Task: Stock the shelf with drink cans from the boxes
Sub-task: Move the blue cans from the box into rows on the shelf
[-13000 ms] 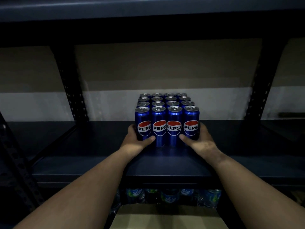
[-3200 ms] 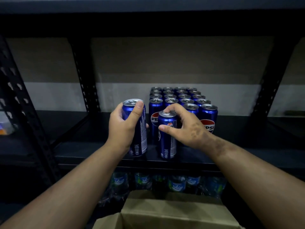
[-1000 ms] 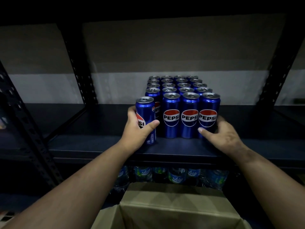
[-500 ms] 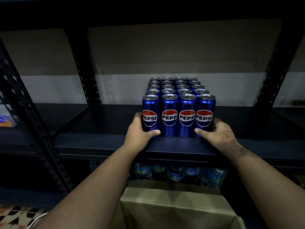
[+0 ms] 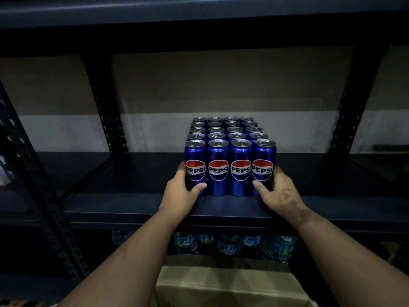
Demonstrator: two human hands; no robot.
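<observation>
Several blue Pepsi cans stand in a tight block of rows on the dark metal shelf, logos facing me. My left hand wraps the base of the front-left can, thumb across its front. My right hand wraps the base of the front-right can, thumb on its front and fingers hidden behind it. A cardboard box sits below the shelf edge, between my forearms.
Water bottles with blue-green labels fill the shelf below. Perforated black uprights stand at the left and right. Another shelf board spans overhead. The shelf surface runs on to the left and right of the cans.
The front-left can has been pushed in flush with the front row. Both hands now hug the outer front cans, and the view has shifted slightly.
</observation>
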